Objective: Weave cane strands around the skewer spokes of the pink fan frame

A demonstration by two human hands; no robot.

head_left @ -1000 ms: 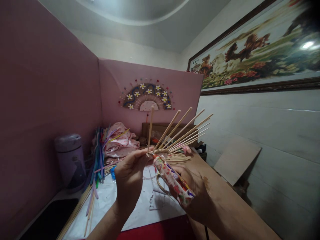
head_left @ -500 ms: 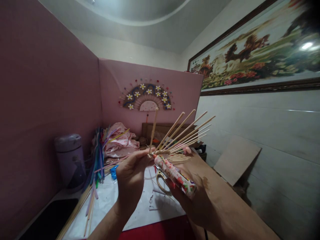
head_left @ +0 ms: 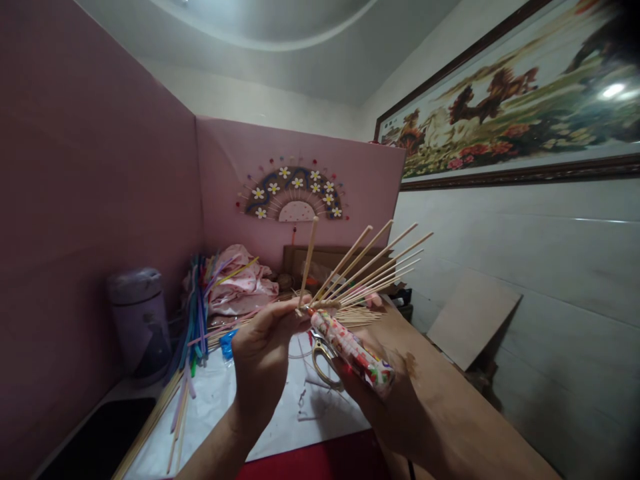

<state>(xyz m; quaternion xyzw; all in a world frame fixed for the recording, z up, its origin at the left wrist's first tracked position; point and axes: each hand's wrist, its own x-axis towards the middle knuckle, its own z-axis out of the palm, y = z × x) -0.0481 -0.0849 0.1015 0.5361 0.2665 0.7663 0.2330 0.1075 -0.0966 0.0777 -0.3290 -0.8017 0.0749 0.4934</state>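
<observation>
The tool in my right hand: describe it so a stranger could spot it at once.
Find the pink panel with the fan on it, then look below at the two bare hands. The right hand holds the tool, tip pointing toward the left hand. Its multicoloured patterned wrap sets it apart from the plain wooden sticks and the gold-handled scissors.

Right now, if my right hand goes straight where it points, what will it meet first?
Its wrapped tool would lead, probably into the base of the fanned sticks, beside the left hand; depth is unclear.
</observation>
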